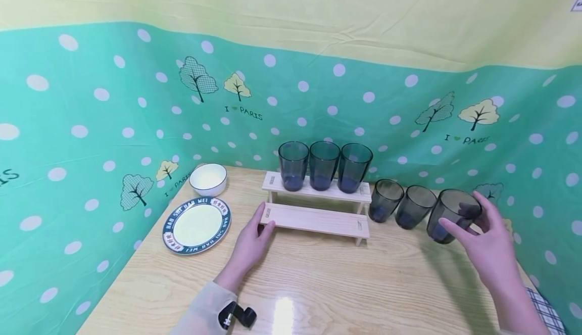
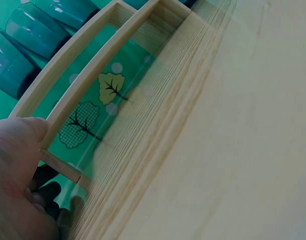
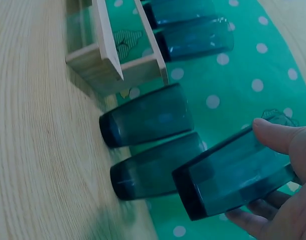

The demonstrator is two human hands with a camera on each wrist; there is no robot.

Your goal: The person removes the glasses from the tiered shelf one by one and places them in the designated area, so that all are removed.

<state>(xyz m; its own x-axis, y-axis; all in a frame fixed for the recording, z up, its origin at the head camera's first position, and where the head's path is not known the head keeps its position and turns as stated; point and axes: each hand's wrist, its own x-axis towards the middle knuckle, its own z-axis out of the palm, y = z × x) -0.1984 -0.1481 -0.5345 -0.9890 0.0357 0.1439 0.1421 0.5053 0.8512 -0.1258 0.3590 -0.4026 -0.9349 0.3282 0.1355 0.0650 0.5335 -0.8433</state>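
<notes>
**Tumbler Held at Right End of Row; Stepped Rack Steadied by Left Hand**

The right hand (image 1: 488,239) was found with its grip curled round a smoked-glass tumbler (image 1: 450,217), thumb on one side and fingers (image 3: 258,215) on the far side. In the right wrist view the tumbler's base appeared clear of the table (image 1: 318,284) and the glass was tilted, which suggested a lift rather than a rest; contact with the table could not be wholly excluded. The held tumbler was located at the right end of a row, just beside two matching tumblers (image 1: 400,204) that stood on the table, right of the rack.

The left hand (image 1: 252,244) was placed against the left end of the lower step of a two-step wooden rack (image 1: 316,219), fingers curled about the end board. This hold was judged to be a brace, so that the rack would not shift.

Three further tumblers (image 1: 323,165) were observed upright on the upper step, set close together; the lower step was bare.

A patterned plate (image 1: 196,225) and a white bowl (image 1: 208,179) were noted at the left of the table, well apart from both hands. A dotted green backdrop (image 1: 91,123) enclosed the table.
</notes>
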